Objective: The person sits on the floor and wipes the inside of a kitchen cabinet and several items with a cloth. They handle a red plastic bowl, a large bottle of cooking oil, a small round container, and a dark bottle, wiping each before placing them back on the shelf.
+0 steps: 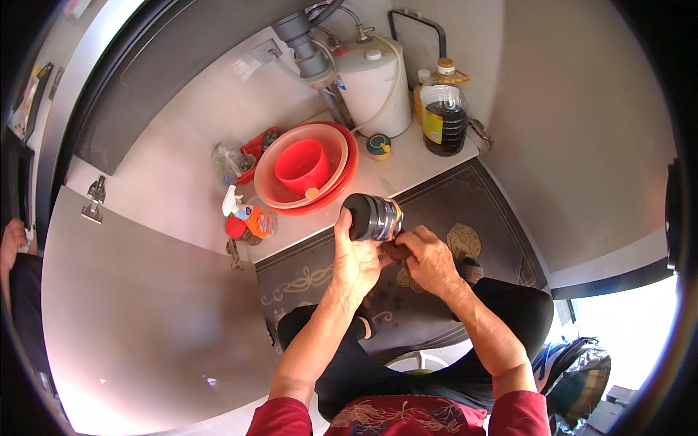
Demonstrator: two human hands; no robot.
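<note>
My left hand (356, 265) grips a black plastic jar (374, 217) with a black lid and a printed label, tilted on its side above the mat. My fingers wrap its near side and the thumb lies along the lid end. Close beside the jar's other end, my right hand (430, 263) pinches a small dark brown piece, like a folded cloth (396, 251). The brown piece sits at or against the jar's lower side; its exact contact is hidden by my fingers.
An open cabinet holds nested red and pink basins (273, 163), an orange spray bottle (256, 220), a red-lidded jar (237, 228), a small round dark-lidded container (379, 147), a white tank (374, 87) and a big bottle of dark liquid (445, 123). A dark patterned mat (502, 225) lies below. Another person's hand (13, 236) shows far left.
</note>
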